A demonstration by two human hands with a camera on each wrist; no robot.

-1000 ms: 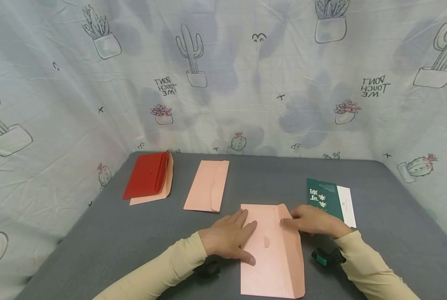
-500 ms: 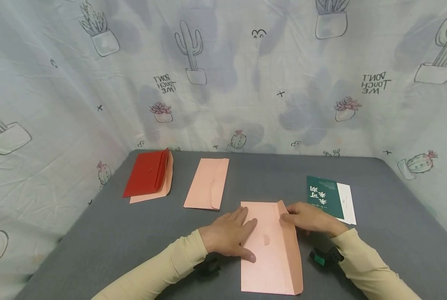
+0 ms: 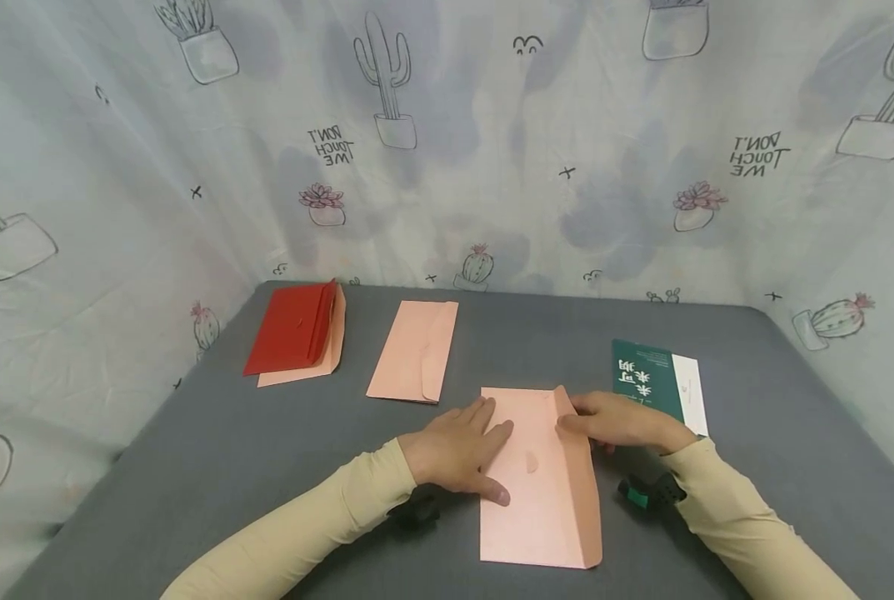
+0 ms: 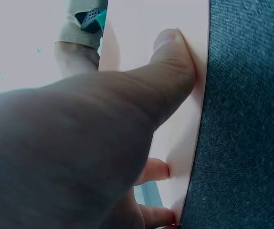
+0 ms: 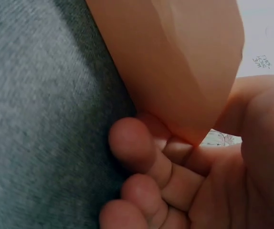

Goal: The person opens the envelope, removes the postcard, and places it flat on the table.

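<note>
Grey table (image 3: 536,342), far left corner: red envelope (image 3: 285,329) atop pink envelope (image 3: 332,354); cactus-print cloth (image 3: 484,117) hanging behind.

Room runs between far envelope (image 3: 409,350) and card (image 3: 656,379) — right grip (image 3: 622,419) crowds near side.

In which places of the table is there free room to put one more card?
Free: the back of the table, between the middle envelope and green card; also left, between the red envelope and left sleeve. Crowded: from the left hand across the front envelope to the right hand and the green card.
</note>
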